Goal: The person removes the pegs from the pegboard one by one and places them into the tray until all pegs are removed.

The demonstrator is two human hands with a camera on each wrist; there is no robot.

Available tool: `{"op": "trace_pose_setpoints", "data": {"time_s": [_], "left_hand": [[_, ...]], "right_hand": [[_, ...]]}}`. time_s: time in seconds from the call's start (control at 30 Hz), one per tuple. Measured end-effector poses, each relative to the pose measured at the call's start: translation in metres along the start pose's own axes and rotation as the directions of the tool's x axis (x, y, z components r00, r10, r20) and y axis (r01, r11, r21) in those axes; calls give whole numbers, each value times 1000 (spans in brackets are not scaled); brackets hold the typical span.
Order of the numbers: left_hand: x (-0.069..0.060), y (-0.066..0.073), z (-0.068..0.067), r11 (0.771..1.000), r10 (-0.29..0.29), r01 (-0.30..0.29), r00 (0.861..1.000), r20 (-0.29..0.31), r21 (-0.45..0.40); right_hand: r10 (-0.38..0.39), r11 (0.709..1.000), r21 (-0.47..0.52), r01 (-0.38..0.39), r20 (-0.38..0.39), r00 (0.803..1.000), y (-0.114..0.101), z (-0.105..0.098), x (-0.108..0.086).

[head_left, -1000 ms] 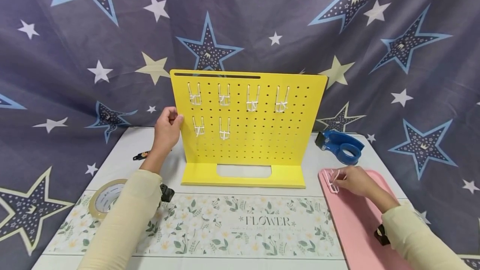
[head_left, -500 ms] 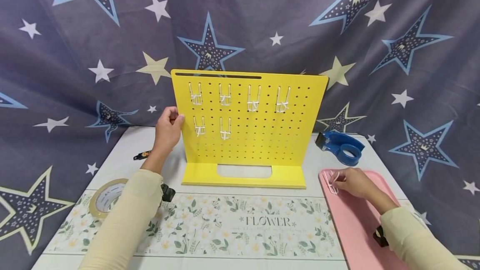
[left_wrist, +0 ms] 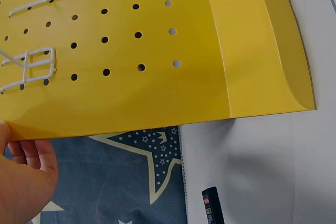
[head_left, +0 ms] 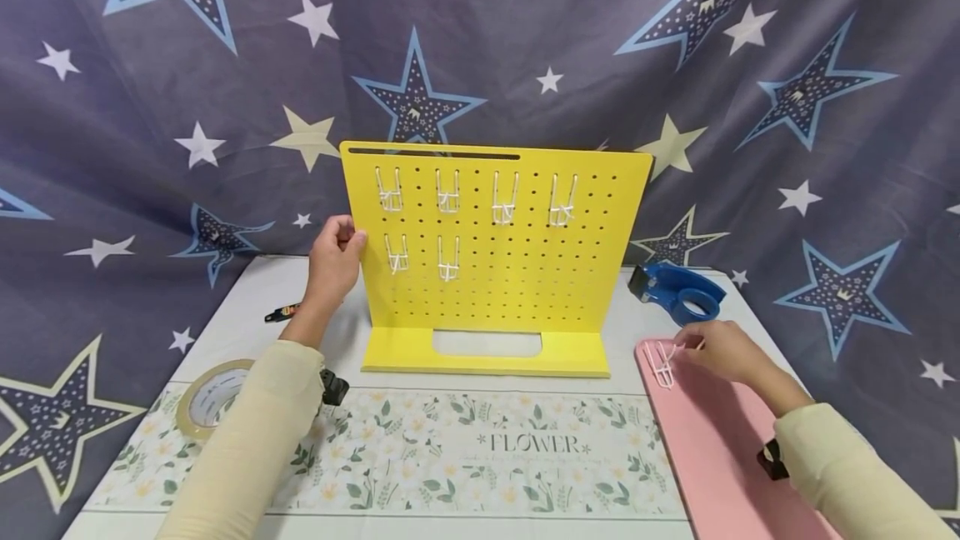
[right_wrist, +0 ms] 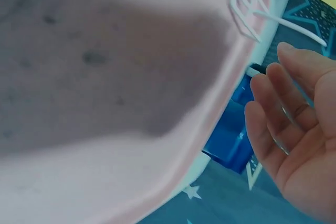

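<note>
A yellow pegboard (head_left: 525, 282) stands upright on the table, with several white wire hooks hanging in two rows. My left hand (head_left: 335, 261) grips its left edge; in the left wrist view the fingers of that hand (left_wrist: 31, 182) curl behind the board (left_wrist: 157, 95). On the pink tray (head_left: 720, 448), at its far left corner, lies a white wire hook (head_left: 660, 367). My right hand (head_left: 726, 350) hovers just right of it. In the right wrist view this hand (right_wrist: 299, 119) has loosely bent fingers, holds nothing, and is apart from the hook's prong (right_wrist: 296, 27).
A blue tape dispenser (head_left: 678, 290) stands behind the tray. Left of the board lie a small black tool (head_left: 282, 312) and a roll of tape (head_left: 197, 407), partly hidden by the left sleeve. A starry cloth (head_left: 480, 40) hangs behind the table.
My right hand has let go of the hook and moved slightly back and to the right, leaving it on the tray. The left hand keeps its grip on the board.
</note>
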State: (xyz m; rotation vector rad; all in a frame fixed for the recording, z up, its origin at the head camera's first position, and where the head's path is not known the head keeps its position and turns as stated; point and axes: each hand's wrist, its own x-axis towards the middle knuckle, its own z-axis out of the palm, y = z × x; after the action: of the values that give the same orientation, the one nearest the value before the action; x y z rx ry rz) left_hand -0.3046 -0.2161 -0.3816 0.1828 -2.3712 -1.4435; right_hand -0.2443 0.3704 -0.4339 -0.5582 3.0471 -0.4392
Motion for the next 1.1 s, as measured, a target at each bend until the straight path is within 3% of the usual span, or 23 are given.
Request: {"op": "trace_pose_setpoints", "data": {"time_s": [0.23, 0.4, 0.63, 0.87, 1.0, 1.1], "left_hand": [[0, -1, 1, 1000, 5, -5, 1000, -1, -11], [1, -1, 2, 1000, 0, 0, 1000, -6, -22], [1, -1, 1, 1000, -5, 5, 1000, -10, -23], [-1, -1, 0, 1000, 2, -3, 1000, -13, -17], [-1, -1, 0, 1000, 5, -6, 1000, -25, -26], [-1, -1, 0, 999, 8, -8, 1000, -21, -32]], "right_hand": [[67, 997, 42, -65, -49, 997, -10, -21, -4], [28, 999, 32, -23, -149, 988, -28, -31, -1], [-18, 999, 37, 28, -247, 969, -77, -36, 14], [-60, 996, 57, 74, -210, 976, -127, -29, 41], [-93, 993, 38, 108, -292, 952, -150, -19, 59], [-138, 989, 0, 150, -380, 915, -168, -10, 72]]}}
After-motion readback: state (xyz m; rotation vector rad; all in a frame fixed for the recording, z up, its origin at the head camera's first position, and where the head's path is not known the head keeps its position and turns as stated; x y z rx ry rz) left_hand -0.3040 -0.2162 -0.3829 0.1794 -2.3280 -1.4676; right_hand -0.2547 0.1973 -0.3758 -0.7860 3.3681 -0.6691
